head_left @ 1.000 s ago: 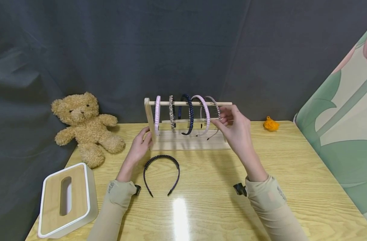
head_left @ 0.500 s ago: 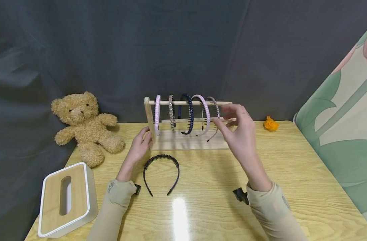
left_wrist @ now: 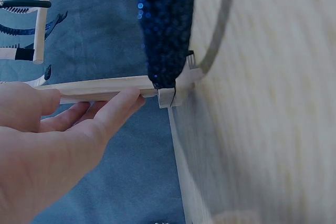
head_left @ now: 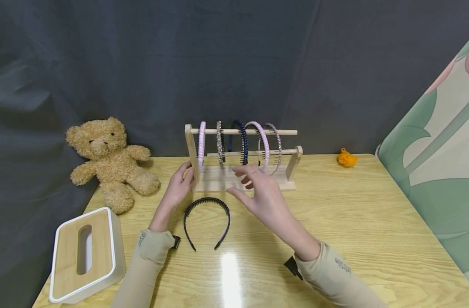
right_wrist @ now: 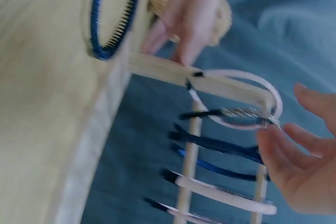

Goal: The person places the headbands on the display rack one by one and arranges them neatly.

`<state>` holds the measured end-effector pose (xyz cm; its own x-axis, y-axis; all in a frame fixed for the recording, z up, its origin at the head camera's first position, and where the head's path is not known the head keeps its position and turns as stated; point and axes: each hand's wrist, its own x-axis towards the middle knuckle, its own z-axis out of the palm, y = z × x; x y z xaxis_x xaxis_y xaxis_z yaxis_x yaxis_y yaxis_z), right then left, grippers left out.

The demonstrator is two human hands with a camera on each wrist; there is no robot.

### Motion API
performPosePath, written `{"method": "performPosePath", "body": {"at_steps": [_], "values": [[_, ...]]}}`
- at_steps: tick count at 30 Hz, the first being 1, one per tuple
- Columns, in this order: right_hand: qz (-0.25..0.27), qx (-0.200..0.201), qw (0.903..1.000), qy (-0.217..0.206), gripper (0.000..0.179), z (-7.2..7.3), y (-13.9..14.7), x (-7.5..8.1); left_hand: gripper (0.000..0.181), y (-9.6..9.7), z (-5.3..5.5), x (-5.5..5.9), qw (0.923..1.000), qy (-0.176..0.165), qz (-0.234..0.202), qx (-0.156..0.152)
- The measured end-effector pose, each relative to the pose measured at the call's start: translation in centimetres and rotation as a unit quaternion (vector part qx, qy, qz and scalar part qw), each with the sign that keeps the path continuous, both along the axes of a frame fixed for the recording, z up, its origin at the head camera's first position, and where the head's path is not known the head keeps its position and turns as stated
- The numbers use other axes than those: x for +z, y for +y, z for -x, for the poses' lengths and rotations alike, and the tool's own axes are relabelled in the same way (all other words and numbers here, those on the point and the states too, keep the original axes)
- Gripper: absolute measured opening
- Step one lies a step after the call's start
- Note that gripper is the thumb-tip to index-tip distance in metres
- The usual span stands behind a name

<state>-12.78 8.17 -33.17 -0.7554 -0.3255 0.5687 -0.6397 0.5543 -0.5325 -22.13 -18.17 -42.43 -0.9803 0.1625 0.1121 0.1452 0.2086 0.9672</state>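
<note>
A wooden headband rack (head_left: 293, 164) stands at the back of the table. My left hand (head_left: 179, 184) holds its left upright, thumb and fingers on either side in the left wrist view. Along the bars hang a pale pink headband (head_left: 201, 145), a silver glittery one (head_left: 219, 139), a navy one (head_left: 244, 147), another pink one (head_left: 265, 147) and a thin beaded one (head_left: 278, 143). My right hand (head_left: 263, 192) is in front of the rack, fingers loosely bent and apart, holding nothing. A dark sparkly toothed headband (head_left: 206, 199) lies before the rack, looking blue in the left wrist view.
A teddy bear (head_left: 112, 162) sits at the back left, behind a tissue box (head_left: 113, 248) with a wooden lid. An orange mesh object (head_left: 346, 159) lies at the back right. A dark curtain (head_left: 334, 77) hangs behind the table.
My right hand has left the beaded headband at the rack's right end and moved left and toward me. My left hand stays on the upright.
</note>
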Motion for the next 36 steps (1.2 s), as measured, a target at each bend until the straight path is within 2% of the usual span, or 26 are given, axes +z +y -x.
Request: {"method": "performPosePath", "body": {"at_steps": [3,7,17,23,27,33,36], "values": [[-0.047,0.006,0.9980,-0.043,0.047,0.5,-0.6,-1.2,0.046,0.1,-0.1,0.0,1.0000,-0.001,-0.004,0.002],[-0.080,0.008,0.9930,-0.087,0.045,1.4,-1.1,-2.8,0.046,0.1,0.0,0.1,1.0000,-0.003,-0.006,0.004],[-0.145,0.022,0.9767,-0.157,0.042,3.4,-2.6,-6.2,0.045,0.0,0.1,0.1,0.9999,0.002,-0.009,0.007],[-0.181,0.026,0.9673,-0.175,0.033,4.1,-3.1,-7.6,0.046,0.1,0.1,0.0,1.0000,-0.005,-0.004,0.004],[-0.205,0.029,0.9620,-0.177,0.027,4.1,-3.5,-8.0,0.047,0.1,0.2,0.1,1.0000,-0.004,-0.006,0.002],[-0.263,0.026,0.9489,-0.173,0.026,4.1,-3.8,-8.3,0.047,0.1,0.1,0.1,1.0000,-0.005,-0.002,0.001],[-0.265,0.025,0.9470,-0.179,0.023,4.3,-4.0,-8.5,0.047,0.1,0.1,0.0,1.0000,-0.008,-0.002,0.002]]}}
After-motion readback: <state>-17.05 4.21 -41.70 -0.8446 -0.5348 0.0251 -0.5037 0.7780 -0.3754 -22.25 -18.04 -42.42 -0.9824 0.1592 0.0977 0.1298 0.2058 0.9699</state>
